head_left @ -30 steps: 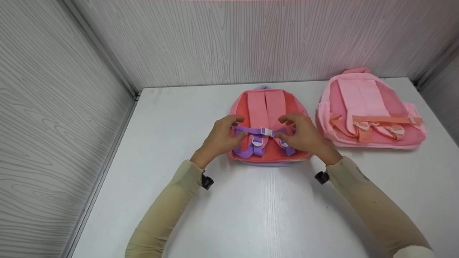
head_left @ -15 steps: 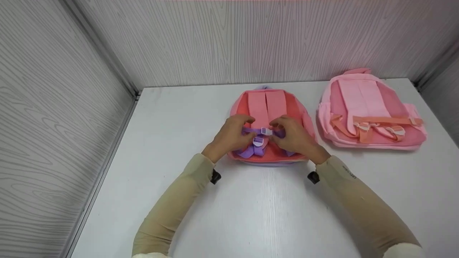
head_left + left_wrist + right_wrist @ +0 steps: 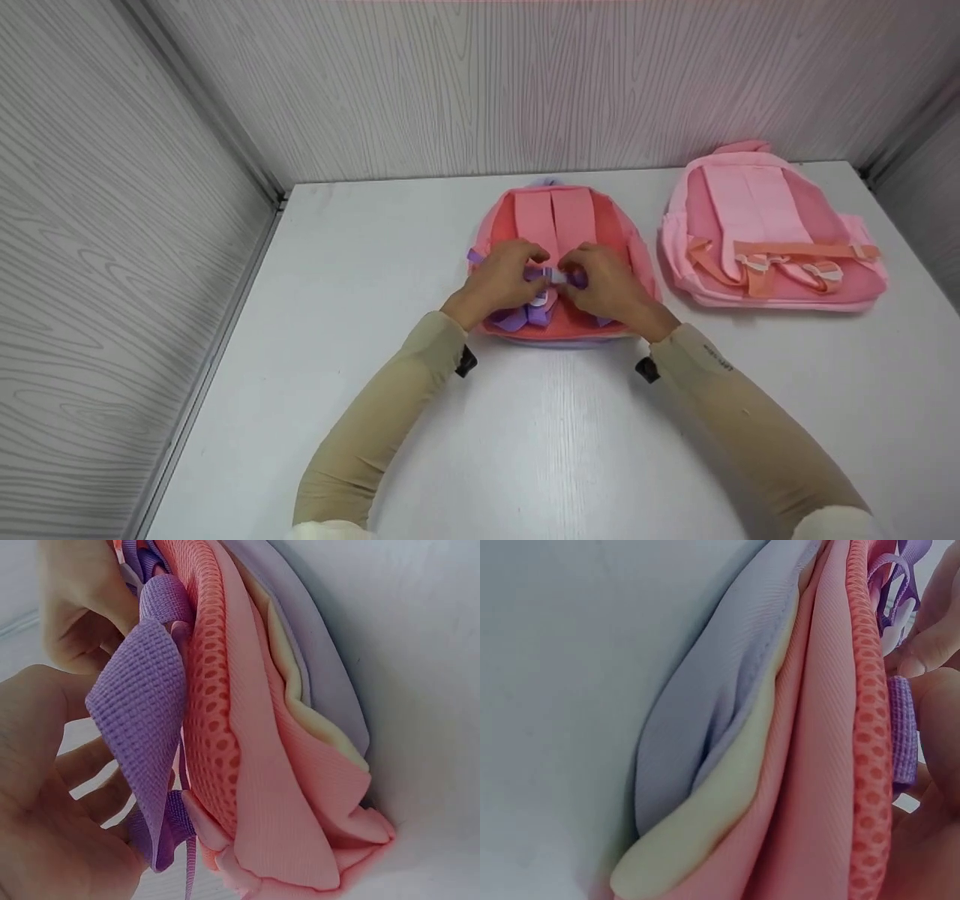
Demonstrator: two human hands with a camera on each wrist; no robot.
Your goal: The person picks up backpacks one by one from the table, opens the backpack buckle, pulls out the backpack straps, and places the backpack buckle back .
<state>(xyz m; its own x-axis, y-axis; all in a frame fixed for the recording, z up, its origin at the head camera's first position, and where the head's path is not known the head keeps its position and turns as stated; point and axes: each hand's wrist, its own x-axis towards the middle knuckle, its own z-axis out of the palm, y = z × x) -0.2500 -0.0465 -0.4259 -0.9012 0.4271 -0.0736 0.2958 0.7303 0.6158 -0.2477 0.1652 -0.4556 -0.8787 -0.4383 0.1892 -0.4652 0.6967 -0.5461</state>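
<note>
A small coral backpack (image 3: 574, 217) lies with its shoulder straps facing up. A white side-release buckle (image 3: 554, 276) on a purple chest strap (image 3: 475, 256) sits across those straps. My left hand (image 3: 504, 276) grips the buckle's left end with thumb and fingers. From the other side, my right hand (image 3: 606, 285) pinches the right end. The left wrist view shows a loop of purple webbing (image 3: 146, 712) beside my left palm, partly covering the fingers. In the right wrist view, purple webbing (image 3: 903, 733) runs against the right fingers; the buckle is mostly hidden there.
A pink backpack (image 3: 765, 225) with orange straps lies to the right on the white table (image 3: 375, 262). Wood-grain panels (image 3: 480, 90) enclose the back and sides.
Both hands have moved inward along the chest strap and closed in on the buckle. A purple strap piece now pokes out at the backpack's left edge. The pink backpack stays put.
</note>
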